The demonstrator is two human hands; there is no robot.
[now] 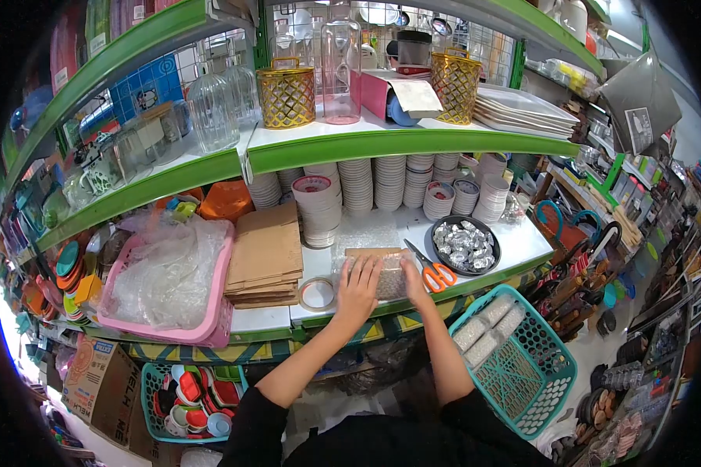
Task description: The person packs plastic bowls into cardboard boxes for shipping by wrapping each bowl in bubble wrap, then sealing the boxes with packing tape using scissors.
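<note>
A bubble-wrapped packet point(391, 279) with a brown cardboard edge lies on the white shelf. My left hand point(360, 282) rests over its left side, fingers extended and slightly apart. At its right edge my right hand point(414, 279) touches the wrap, with the fingers partly hidden. Clear bubble wrap point(366, 230) spreads behind the packet. Orange-handled scissors point(438, 275) lie just right of my right hand. A tape roll point(317, 294) sits left of my left hand, beside stacked brown cardboard point(265, 253).
A pink basket point(224, 288) holding plastic wrap stands left. Stacked bowls point(357, 187) line the back, and a black dish point(477, 268) holds silvery pieces. A green shelf edge point(413, 151) overhangs the work surface. Below are a teal basket point(566, 366) with wrapped rolls and another basket point(154, 420).
</note>
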